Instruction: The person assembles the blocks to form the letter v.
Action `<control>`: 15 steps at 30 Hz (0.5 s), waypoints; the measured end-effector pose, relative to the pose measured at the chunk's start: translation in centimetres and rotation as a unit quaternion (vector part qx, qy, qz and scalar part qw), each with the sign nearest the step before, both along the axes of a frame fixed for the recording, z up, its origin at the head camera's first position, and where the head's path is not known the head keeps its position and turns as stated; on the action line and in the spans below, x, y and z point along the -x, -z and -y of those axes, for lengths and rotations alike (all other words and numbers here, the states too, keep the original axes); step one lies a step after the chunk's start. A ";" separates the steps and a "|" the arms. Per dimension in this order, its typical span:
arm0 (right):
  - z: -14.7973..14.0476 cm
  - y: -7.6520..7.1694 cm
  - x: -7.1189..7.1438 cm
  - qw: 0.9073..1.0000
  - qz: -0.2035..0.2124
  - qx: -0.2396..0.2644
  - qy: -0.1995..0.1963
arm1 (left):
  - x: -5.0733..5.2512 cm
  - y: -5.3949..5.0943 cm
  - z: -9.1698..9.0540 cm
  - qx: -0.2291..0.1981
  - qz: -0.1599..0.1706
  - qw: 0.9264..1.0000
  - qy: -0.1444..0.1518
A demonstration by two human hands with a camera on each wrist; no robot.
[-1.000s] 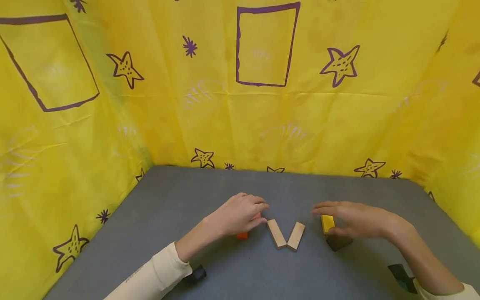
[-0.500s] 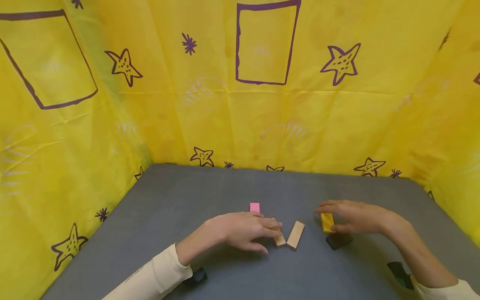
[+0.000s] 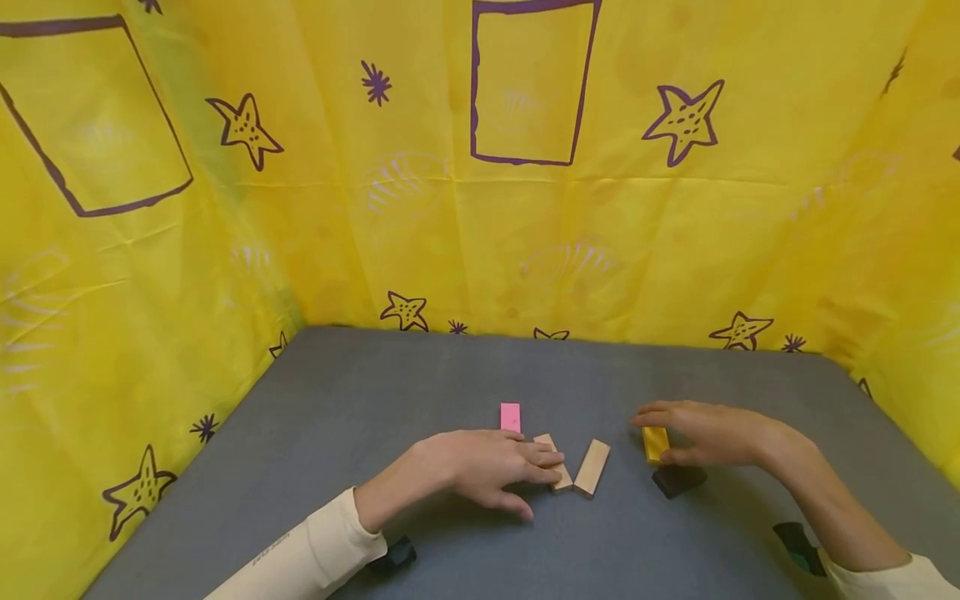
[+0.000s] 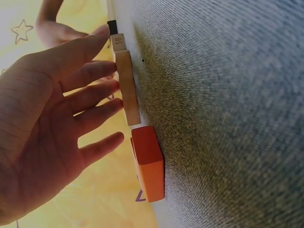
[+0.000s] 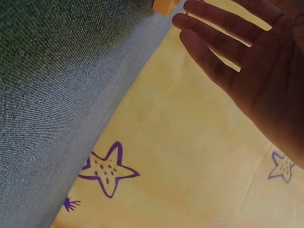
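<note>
Wood block (image 4: 128, 90) well off far tbl-edge (image 3: 420, 340), L hand (image 3: 491, 471) prob. touching.

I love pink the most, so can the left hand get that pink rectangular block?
Probably yes. The left hand is close beside the pink rectangular block, whose far end shows uncovered. Nothing visible stands between them, and the hand holds nothing.

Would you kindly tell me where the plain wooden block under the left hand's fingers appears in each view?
Head: the wooden block lies below and right of centre, partly covered by the left hand.
Left wrist: the wooden block shows left of centre, above the orange block.
Right wrist: not in it.
Shared landmark: the gray table, at the bottom, right and left of these pictures respectively.
</note>
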State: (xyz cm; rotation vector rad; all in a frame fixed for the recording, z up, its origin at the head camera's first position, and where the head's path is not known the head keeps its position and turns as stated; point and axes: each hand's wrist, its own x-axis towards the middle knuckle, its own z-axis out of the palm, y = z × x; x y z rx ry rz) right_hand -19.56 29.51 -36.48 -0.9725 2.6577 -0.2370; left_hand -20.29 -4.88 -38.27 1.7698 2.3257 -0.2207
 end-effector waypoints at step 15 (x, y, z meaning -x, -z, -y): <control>0.4 0.6 0.1 1.000 -0.008 0.003 -0.012 | -0.4 0.0 0.0 0.014 -0.018 1.000 -0.014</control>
